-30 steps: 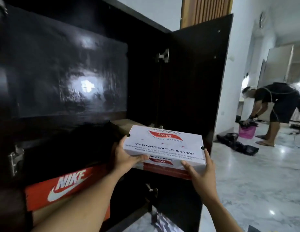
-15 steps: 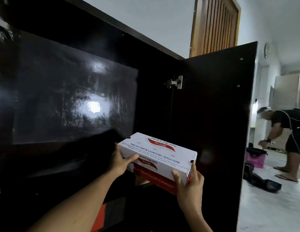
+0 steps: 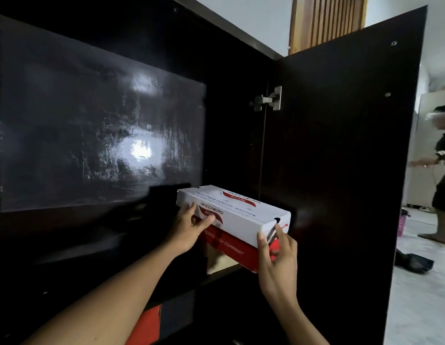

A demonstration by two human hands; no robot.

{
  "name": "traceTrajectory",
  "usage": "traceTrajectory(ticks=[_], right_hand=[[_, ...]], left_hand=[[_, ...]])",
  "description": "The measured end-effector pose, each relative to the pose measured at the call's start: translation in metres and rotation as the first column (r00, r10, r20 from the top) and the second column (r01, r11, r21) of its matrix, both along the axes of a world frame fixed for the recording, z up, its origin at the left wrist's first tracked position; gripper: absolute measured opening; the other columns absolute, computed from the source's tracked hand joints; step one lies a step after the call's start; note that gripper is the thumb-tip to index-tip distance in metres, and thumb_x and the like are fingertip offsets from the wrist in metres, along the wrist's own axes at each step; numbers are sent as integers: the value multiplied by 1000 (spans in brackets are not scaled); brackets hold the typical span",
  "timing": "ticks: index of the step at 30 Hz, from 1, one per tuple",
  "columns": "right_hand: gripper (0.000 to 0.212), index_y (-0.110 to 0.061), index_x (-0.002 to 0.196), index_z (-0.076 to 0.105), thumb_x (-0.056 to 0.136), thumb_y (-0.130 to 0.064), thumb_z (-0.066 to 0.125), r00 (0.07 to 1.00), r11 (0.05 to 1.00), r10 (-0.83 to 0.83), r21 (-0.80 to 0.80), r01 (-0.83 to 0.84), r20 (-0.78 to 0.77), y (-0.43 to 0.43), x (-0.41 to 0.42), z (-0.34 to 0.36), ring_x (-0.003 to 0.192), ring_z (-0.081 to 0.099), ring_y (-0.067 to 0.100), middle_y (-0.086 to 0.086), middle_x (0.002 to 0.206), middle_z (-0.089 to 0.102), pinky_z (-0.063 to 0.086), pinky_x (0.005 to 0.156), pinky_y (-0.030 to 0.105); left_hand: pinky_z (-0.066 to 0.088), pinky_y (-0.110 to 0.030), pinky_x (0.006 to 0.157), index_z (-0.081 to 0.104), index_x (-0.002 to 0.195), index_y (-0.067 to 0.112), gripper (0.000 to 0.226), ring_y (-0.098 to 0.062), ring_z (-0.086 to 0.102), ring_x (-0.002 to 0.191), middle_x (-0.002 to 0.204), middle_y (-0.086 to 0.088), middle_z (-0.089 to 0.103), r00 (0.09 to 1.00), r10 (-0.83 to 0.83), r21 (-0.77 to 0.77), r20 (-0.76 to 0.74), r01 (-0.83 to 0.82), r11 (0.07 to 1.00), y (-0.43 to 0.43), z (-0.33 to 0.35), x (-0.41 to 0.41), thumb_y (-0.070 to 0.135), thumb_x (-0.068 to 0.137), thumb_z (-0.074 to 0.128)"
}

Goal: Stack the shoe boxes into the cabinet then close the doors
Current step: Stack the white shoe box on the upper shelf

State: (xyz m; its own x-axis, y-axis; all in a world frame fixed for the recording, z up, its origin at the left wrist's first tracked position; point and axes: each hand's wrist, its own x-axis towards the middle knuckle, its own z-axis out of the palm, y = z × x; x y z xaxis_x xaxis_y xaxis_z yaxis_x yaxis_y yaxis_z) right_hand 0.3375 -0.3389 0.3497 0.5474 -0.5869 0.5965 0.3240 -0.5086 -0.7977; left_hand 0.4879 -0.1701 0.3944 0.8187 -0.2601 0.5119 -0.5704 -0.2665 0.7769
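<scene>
Inside the dark cabinet, over the upper shelf's front edge beside the open door: a shoe box, white lid shut, contents hidden. Gripped at its near left end by the left hand, fingers curled on the lid; pinched at the right corner by the right hand. Lower down, an orange box.

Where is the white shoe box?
Head view, lower centre: the box, held between left hand and right hand, just left of the open door.
</scene>
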Motion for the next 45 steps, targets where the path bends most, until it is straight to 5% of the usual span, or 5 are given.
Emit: traceTrajectory(ticks=[3, 9, 33, 39, 45], right_hand=[[58, -28, 147, 43, 96, -56, 45, 999, 999, 34, 8, -34, -4, 6, 11, 12, 95, 57, -1, -9, 132, 44, 51, 73, 16], [77, -24, 153, 31, 89, -47, 67, 992, 995, 37, 93, -26, -120, -7, 44, 32, 108, 53, 11, 0, 130, 48, 50, 94, 35], [56, -29, 151, 38, 98, -39, 55, 958, 996, 50, -52, -67, -282, -24, 115, 29, 124, 52, 23, 0, 144, 45, 49, 100, 37], [53, -27, 146, 46, 96, -33, 60, 959, 992, 120, -9, -126, -256, -39, 63, 32, 96, 56, 10, 0, 126, 54, 48, 87, 27], [55, -26, 145, 49, 93, -35, 66, 957, 999, 30, 27, -23, -290, -59, -37, -1, 105, 65, 21, 0, 124, 59, 53, 97, 42]], left_hand=[[39, -38, 112, 48, 144, 19, 95, -15, 43, 133, 142, 11, 40, 1000, -7, 29, 6, 7, 1000, -4, -5, -8, 76, 70, 68], [48, -40, 105, 44, 144, 27, 121, -15, 52, 127, 142, 8, 47, 999, -8, -40, -52, 6, 999, -24, -6, -8, 83, 43, 79], [41, -22, 90, 54, 131, 18, 55, -7, 57, 108, 119, 10, 62, 996, 54, 60, -73, -50, 997, -29, 10, 29, 37, 85, 76], [33, -20, 97, 43, 145, 8, 78, -23, 49, 131, 142, -6, 52, 987, 159, 86, 36, -161, 983, -30, 12, -20, 40, 83, 77], [50, -44, 90, 65, 115, 14, 50, -32, 60, 102, 109, -8, 65, 875, 212, 90, 435, -276, 957, -47, -33, -90, 40, 74, 74]])
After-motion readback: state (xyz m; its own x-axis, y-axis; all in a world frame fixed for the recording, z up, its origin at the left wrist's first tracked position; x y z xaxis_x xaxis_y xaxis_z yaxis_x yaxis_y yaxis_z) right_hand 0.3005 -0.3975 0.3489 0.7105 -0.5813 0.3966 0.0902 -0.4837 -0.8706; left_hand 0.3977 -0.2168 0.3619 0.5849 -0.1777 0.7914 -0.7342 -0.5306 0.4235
